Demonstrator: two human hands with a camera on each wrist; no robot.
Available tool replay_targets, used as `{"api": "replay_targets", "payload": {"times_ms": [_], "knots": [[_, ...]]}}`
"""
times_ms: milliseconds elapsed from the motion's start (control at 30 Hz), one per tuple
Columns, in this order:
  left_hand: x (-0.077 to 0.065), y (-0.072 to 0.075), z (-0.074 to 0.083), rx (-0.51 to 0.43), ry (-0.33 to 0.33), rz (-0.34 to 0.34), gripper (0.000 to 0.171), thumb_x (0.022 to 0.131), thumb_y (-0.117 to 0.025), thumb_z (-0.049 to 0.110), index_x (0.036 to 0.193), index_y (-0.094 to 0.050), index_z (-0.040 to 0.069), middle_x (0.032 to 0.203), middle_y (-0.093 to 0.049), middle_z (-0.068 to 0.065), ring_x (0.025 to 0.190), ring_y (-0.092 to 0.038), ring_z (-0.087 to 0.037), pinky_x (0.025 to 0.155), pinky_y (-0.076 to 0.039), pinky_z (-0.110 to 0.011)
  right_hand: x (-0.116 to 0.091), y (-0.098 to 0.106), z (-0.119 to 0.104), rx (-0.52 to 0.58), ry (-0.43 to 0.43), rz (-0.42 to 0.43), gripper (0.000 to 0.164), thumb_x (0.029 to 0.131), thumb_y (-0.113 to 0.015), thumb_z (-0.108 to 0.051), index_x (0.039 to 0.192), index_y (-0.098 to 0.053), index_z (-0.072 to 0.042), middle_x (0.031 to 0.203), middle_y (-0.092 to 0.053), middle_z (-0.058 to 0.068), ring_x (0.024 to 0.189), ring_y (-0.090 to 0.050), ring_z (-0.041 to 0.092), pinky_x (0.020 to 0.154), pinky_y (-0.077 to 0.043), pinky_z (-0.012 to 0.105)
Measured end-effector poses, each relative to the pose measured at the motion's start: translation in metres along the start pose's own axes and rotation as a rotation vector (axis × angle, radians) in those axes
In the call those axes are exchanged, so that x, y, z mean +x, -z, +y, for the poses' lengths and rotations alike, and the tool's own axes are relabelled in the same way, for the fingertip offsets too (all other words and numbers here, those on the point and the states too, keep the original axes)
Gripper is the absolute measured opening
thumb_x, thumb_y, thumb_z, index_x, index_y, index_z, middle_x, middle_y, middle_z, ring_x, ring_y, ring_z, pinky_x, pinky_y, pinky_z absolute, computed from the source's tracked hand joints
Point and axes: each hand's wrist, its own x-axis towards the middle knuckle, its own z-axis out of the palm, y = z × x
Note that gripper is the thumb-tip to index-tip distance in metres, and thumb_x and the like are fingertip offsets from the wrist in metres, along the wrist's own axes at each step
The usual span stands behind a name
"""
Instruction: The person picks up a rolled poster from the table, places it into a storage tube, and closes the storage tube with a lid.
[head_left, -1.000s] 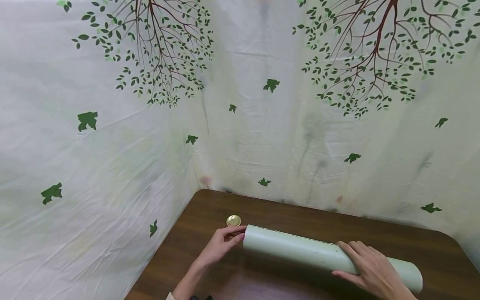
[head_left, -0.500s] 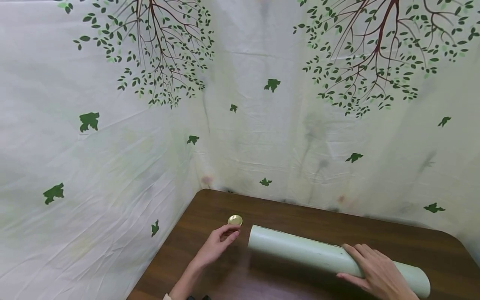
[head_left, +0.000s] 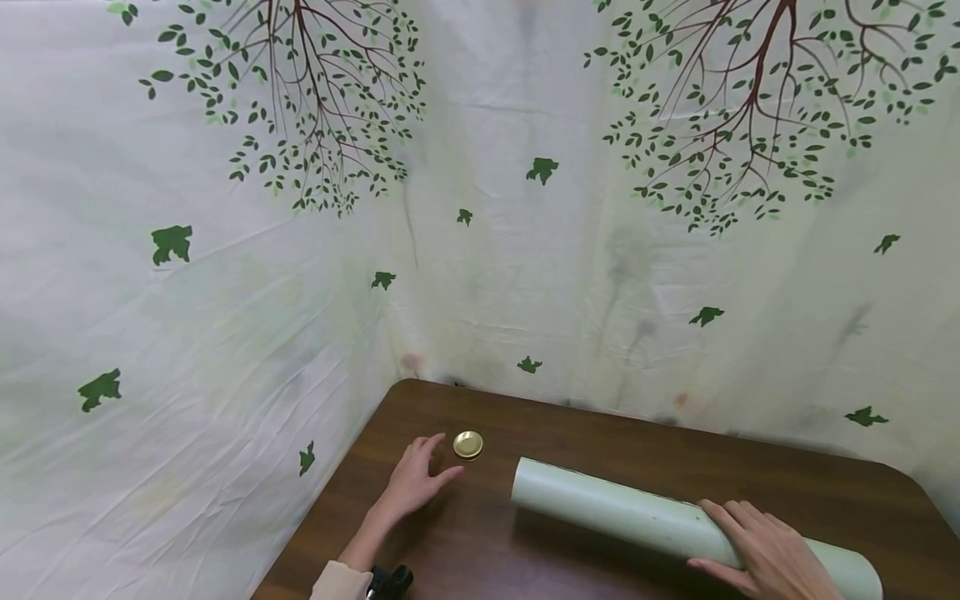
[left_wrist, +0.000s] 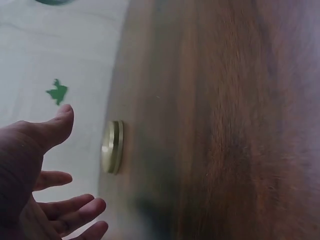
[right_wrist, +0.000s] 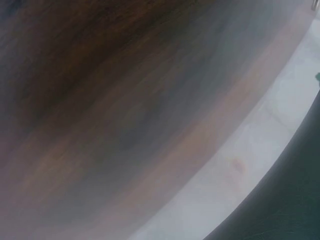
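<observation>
In the head view a long pale green tube (head_left: 607, 500) slants across the right side of the table. My right hand (head_left: 765, 546) grips it near its right end, thumb on the near side and fingers over the top. My left hand (head_left: 412, 479) is off the tube, thumb and fingers spread with nothing between them. Just beyond those fingertips lies a small round gold lid (head_left: 468, 445). From the left wrist, the gold lid (left_wrist: 112, 147) shows a stepped, double edge, to the right of my spread left hand (left_wrist: 37, 170).
The brown wooden table (head_left: 442, 533) has rounded far corners. White cloth (head_left: 570, 275) printed with trees and green leaves hangs behind it and along its left side. A dark green surface (right_wrist: 280, 200) fills the lower right of the right wrist view.
My left hand has come away from the tube's left end, moved left past the gold lid's near side and spread its fingers. My right hand and the tube have shifted right and nearer.
</observation>
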Motion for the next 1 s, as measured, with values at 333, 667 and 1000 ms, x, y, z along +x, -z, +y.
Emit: {"api": "replay_targets", "payload": {"times_ms": [333, 667, 1000], "knots": [[0.032, -0.028, -0.005, 0.213, -0.019, -0.013, 0.092, 0.078, -0.085, 0.055, 0.143, -0.056, -0.003, 0.121, -0.056, -0.022, 0.107, -0.055, -0.035, 0.08, -0.053, -0.048, -0.002, -0.003, 0.0, 0.003, -0.012, -0.029, 0.074, 0.071, -0.079, -0.073, 0.117, -0.072, -0.016, 0.087, -0.058, -0.016, 0.068, -0.044, -0.006, 0.053, -0.037, 0.018], [0.045, -0.041, -0.001, 0.294, -0.073, -0.01, 0.089, 0.076, -0.087, 0.057, 0.136, -0.06, -0.003, 0.114, -0.054, -0.018, 0.099, -0.052, -0.029, 0.075, -0.052, -0.043, -0.006, -0.002, -0.001, -0.026, -0.055, -0.077, 0.075, 0.069, -0.08, -0.074, 0.115, -0.073, -0.016, 0.086, -0.06, -0.014, 0.066, -0.045, -0.005, 0.053, -0.041, 0.022], [0.047, -0.047, 0.005, 0.293, -0.129, 0.036, 0.054, 0.08, -0.088, 0.043, 0.112, -0.069, 0.005, 0.098, -0.049, -0.01, 0.084, -0.045, -0.021, 0.059, -0.039, -0.03, -0.005, -0.005, -0.002, -0.01, -0.043, -0.071, 0.073, 0.07, -0.081, -0.072, 0.115, -0.073, -0.015, 0.086, -0.059, -0.015, 0.067, -0.044, -0.006, 0.053, -0.04, 0.021]]}}
